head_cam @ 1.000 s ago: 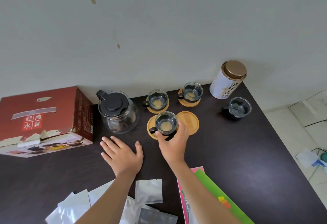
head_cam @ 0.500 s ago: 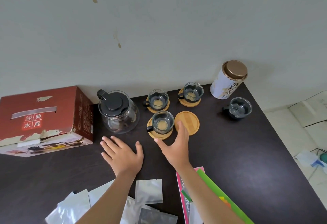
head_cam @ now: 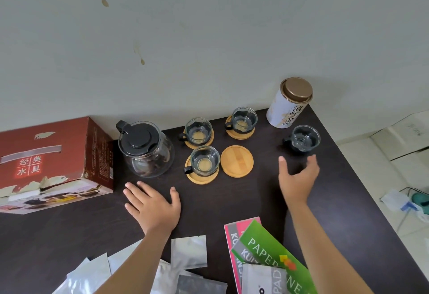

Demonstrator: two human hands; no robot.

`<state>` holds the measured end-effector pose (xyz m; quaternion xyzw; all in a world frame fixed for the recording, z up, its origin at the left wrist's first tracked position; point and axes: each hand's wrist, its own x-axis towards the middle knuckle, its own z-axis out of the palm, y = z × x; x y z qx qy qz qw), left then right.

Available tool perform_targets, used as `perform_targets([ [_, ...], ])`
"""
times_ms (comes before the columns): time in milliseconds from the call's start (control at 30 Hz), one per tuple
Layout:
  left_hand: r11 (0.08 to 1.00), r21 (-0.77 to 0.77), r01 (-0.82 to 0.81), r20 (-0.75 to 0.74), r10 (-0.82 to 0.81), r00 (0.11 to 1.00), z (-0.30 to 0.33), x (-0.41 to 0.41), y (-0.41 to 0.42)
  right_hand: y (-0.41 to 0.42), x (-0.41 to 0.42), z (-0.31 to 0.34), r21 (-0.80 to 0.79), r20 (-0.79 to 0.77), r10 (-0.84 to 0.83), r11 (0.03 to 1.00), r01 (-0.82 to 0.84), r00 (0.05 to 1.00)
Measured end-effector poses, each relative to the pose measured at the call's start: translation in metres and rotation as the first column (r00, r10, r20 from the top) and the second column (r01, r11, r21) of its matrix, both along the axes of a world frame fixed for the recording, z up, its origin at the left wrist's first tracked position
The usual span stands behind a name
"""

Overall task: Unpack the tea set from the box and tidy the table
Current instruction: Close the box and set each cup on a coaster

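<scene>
Glass cups [head_cam: 205,160] empty; teapot [head_cam: 145,149] lidded.

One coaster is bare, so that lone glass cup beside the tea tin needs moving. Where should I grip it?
Take the lone glass cup by its black handle, which juts out on its left, toward the bare coaster. The right hand, open just in front of it, can come from the near left. The tea tin crowds its far side.
</scene>
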<state>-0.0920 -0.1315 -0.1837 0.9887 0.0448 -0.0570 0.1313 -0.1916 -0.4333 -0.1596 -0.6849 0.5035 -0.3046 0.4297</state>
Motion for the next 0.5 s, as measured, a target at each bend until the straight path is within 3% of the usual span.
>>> perform_targets([
  [233, 1.0, 0.004, -0.004, 0.004, 0.004, 1.0, -0.002, 0.001, -0.001, -0.058, 0.024, 0.003, 0.114, 0.063, -0.042, 0.993, 0.035, 0.997],
  [500, 1.0, 0.013, -0.008, 0.008, 0.008, 1.0, -0.002, 0.0, 0.0, -0.072, 0.037, 0.0, 0.077, 0.046, -0.058, 0.996, 0.054, 0.997],
])
